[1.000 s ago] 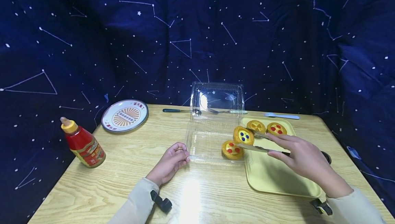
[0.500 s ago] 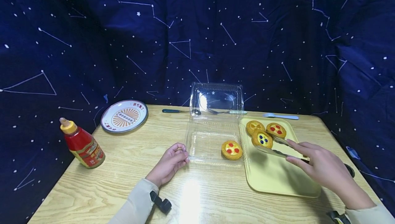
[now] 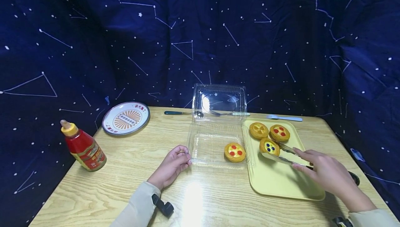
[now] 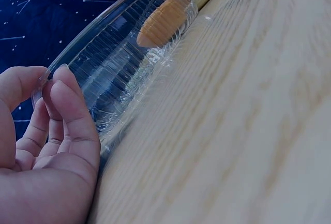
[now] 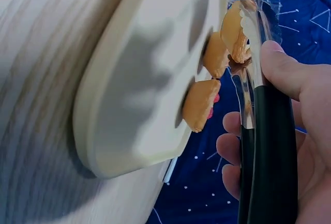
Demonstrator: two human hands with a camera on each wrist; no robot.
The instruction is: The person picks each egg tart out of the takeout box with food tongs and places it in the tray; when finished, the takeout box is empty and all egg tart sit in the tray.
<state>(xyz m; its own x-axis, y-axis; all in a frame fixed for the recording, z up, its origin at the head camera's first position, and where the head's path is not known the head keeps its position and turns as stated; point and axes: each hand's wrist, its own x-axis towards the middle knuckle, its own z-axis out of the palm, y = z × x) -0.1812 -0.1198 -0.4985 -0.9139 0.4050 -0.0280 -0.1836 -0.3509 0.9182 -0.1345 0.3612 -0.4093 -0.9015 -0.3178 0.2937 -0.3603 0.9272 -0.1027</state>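
Note:
In the head view my left hand (image 3: 172,166) pinches the front left corner of a clear plastic clamshell box (image 3: 204,143), whose lid stands up at the back. Thumb and fingertips meet on its rim (image 4: 44,79) in the left wrist view. An egg tart with red dots (image 3: 235,152) sits in the box's right half. My right hand (image 3: 328,175) holds metal food tongs (image 5: 274,151) by their black handles. Between the tongs' tips is a tart with blue dots (image 3: 269,147), held above the yellow tray (image 3: 275,181); the right wrist view shows it raised off the surface.
On the tray's far end lie a yellow-topped tart (image 3: 258,130) and a red-dotted tart (image 3: 280,132). Behind are a blue fork (image 3: 284,117), a dark-handled utensil (image 3: 175,112) and a light-handled fork (image 3: 240,114). A patterned plate (image 3: 126,118) and a red sauce bottle (image 3: 85,148) stand left.
The right hand has carried the blue-dotted tart in the tongs rightward from the box's edge to over the tray, then slightly nearer and lower. The left hand stays on the box.

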